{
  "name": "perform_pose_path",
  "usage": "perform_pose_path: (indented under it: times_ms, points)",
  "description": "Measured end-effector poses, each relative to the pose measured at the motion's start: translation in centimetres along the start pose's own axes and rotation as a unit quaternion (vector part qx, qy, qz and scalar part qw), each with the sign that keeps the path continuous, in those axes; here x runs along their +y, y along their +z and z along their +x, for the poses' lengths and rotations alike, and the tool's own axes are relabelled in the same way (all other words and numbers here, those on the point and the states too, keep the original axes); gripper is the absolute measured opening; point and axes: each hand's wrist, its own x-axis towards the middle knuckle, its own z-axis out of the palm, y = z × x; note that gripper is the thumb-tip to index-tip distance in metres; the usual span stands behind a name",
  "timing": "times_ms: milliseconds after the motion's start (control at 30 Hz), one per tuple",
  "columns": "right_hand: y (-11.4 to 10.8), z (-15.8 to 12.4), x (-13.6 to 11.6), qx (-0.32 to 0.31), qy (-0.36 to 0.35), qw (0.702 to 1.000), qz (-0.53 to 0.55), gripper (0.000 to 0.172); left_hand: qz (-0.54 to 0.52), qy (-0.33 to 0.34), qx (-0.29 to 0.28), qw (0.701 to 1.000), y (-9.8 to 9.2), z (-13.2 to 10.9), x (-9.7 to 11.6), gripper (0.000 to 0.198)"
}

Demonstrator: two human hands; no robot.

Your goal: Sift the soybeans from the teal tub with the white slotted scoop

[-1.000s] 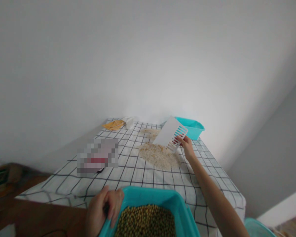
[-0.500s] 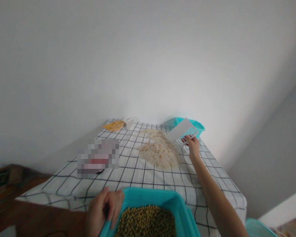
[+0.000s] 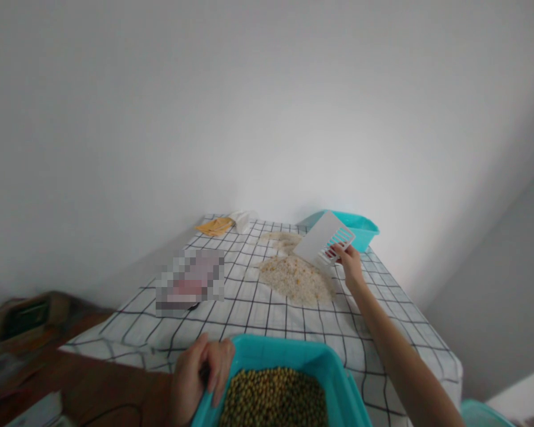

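My right hand [image 3: 347, 261] is closed on the slotted end of a white slotted plastic plate [image 3: 318, 237]. The plate is tilted, its solid part reaching left over the edge of a pile of pale grain [image 3: 296, 281] with yellow bits in it. Low in the view, my left hand [image 3: 204, 370] wraps its fingers round the left rim of a turquoise basin [image 3: 289, 350]. Greenish-yellow beans [image 3: 273, 394] fill the bottom of that basin. A thinner spread of pale grain [image 3: 282, 240] lies behind the pile.
A second turquoise basin [image 3: 360, 228] stands at the table's far right. Yellow packaging [image 3: 216, 226] and a white bag [image 3: 241, 220] lie at the back left. A blurred-out item [image 3: 190, 283] rests on the checked cloth [image 3: 244, 314]. A wall closes off the back.
The whole view has shifted slightly, so things appear farther right. The white plate shows more of its flat face. Both hands keep their holds.
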Motion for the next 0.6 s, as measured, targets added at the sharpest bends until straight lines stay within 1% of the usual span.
perform_pose_path:
  times_ms: [67,133,200,267,333,433,533,600]
  points:
    - [0.2,-0.2,-0.2,-0.013,0.005,1.0,0.009,0.037,-0.004,0.005,-0.001,1.0,0.6,-0.2,0.1,0.058]
    - [0.4,-0.4,-0.4,-0.024,0.01,0.999,0.018,0.039,-0.008,-0.005,0.033,0.999,1.3,-0.4,0.3,0.062]
    - [0.5,-0.5,-0.6,-0.035,0.014,0.999,0.028,0.04,-0.012,-0.017,0.085,0.996,2.3,-0.7,0.6,0.067]
    - [0.6,-0.6,-0.8,-0.046,0.017,0.998,0.036,0.041,-0.005,-0.022,0.108,0.994,3.2,-0.9,0.9,0.071]
    - [0.7,-0.7,-1.1,-0.061,0.021,0.997,0.044,0.042,0.001,-0.026,0.113,0.993,3.8,-1.1,1.2,0.072]
    - [0.8,-0.9,-1.5,-0.096,0.03,0.994,0.051,0.041,0.009,-0.03,0.11,0.993,3.9,-1.2,1.4,0.073]
    - [1.0,-1.3,-1.8,-0.137,0.044,0.989,0.045,0.038,0.018,-0.031,0.11,0.993,3.4,-1.1,1.3,0.073]
    - [1.1,-1.5,-1.9,-0.161,0.052,0.985,0.04,0.036,0.028,-0.028,0.101,0.994,3.0,-1.0,1.1,0.071]
